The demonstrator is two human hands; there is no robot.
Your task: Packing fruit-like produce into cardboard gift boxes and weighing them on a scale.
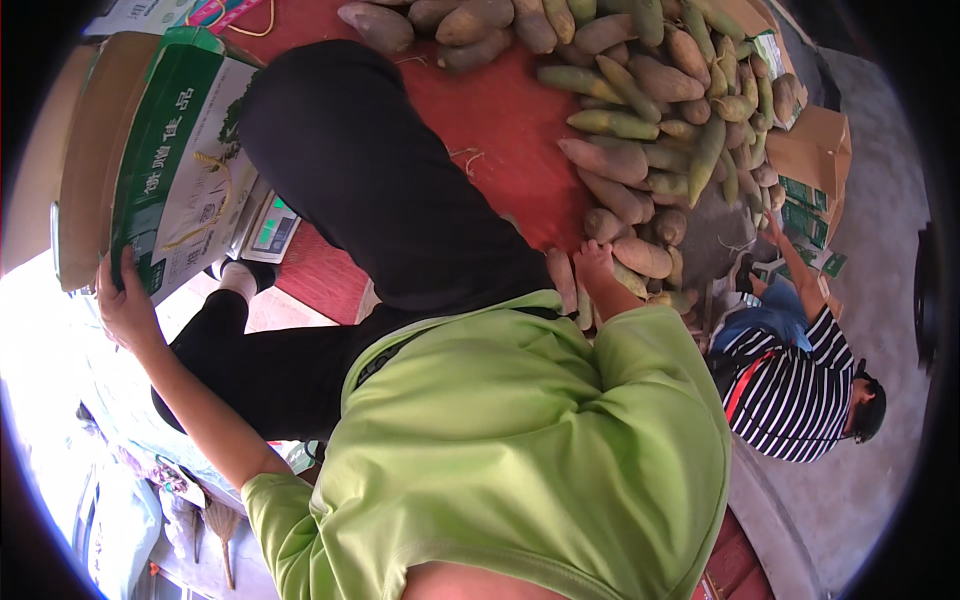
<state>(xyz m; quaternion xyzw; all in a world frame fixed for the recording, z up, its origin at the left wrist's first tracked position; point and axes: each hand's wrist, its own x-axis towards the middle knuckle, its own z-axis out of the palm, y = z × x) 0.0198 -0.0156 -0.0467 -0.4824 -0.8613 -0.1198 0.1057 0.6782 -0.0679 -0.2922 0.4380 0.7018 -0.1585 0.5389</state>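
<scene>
My left hand [128, 305] grips the near edge of an open cardboard carton [185, 150] with green and white sides and a cord handle, its thumb and fingers on either side of the wall. The carton stands on a scale [272, 232] with a lit green display. On the right, my right hand [596, 262] is down at the near edge of a pile of root vegetables [640, 150], some green and some reddish brown. Its fingers look bent and close together between a brownish root [642, 258] and a paler one [562, 278]. What lies under them is hidden.
A red mat [500, 130] lies under the pile. At the right, a person in a striped shirt [790, 405] reaches toward the pile beside another open carton [810, 165]. My bent leg [400, 190] lies between the carton and the pile. A broom [222, 525] is at lower left.
</scene>
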